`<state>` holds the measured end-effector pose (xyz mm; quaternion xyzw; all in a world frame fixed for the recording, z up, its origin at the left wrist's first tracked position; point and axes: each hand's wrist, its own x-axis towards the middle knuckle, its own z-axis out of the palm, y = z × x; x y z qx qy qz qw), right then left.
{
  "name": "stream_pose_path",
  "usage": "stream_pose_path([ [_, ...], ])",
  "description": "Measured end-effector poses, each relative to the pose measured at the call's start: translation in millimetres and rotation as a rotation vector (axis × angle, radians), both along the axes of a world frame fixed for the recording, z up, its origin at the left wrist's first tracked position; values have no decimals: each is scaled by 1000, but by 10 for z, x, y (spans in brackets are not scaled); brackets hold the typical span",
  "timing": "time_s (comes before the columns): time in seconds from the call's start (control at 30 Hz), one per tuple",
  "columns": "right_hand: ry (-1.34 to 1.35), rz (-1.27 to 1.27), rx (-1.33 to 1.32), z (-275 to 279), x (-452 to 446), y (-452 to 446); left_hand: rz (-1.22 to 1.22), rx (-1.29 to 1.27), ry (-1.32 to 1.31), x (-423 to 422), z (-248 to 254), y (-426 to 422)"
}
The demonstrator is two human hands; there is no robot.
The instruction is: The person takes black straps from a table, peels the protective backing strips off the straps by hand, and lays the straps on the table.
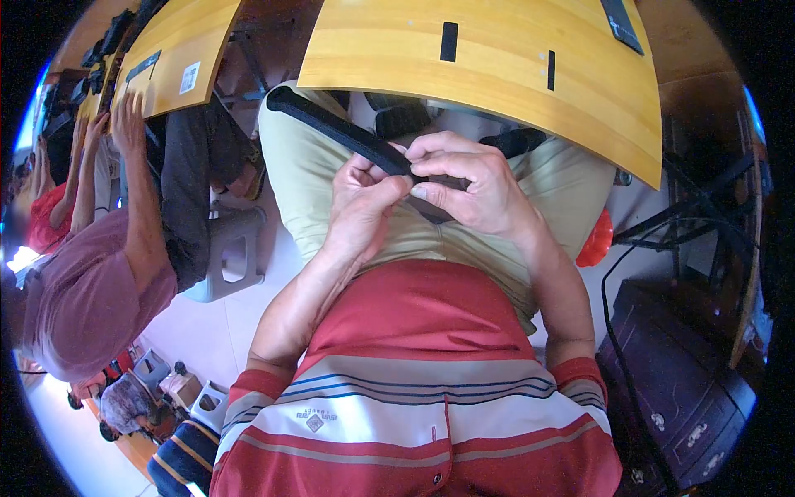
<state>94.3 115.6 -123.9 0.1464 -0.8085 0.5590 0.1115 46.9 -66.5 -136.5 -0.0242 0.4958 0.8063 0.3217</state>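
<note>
Black strip (341,131) slants near the wooden table (373,50), above the pale trousers (306,182). The left hand (362,197) and right hand (480,186) clamp its nearer end between thumbs and fingers. A black rectangle (448,41) and a thinner bar (551,69) lie on the table.

A table (373,41) is standing before the person. On it, one strip (448,41) is lying near the middle, a second strip (551,70) is lying to its right, and a packet (623,26) is lying farther right, by the far edge. This side of the table, a band (331,124) is reaching from the left hand (363,199) and right hand (476,182), above the lap, out over the left thigh (294,166). On the left, another table (178,50) is bearing a label (190,77); a co-worker (91,282) is sitting there, with a stool (236,257) standing between the two people. On the right, a cable (609,290) is trailing past a chest (662,356)
</note>
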Motion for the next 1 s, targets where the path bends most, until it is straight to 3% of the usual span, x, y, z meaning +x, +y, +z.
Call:
stream_pose_path([
  [0.33,-158,79,39,-14,-32,84,-37,-163,202,46,-55,4],
  [0.43,-68,28,306,36,-1,13,-37,-179,216,45,-89,-7],
  [0.53,210,-113,444,28,14,-104,-8,-208,231,21,-37,-16],
  [0.63,299,-174,519,-95,13,-147,-12,-222,247,-2,0,-19],
  [0.83,349,0,724,-53,0,-41,-166,-253,198,-37,82,-156],
  [1.0,264,-34,470,-13,-26,-122,-154,-188,142,-32,133,-224],
])
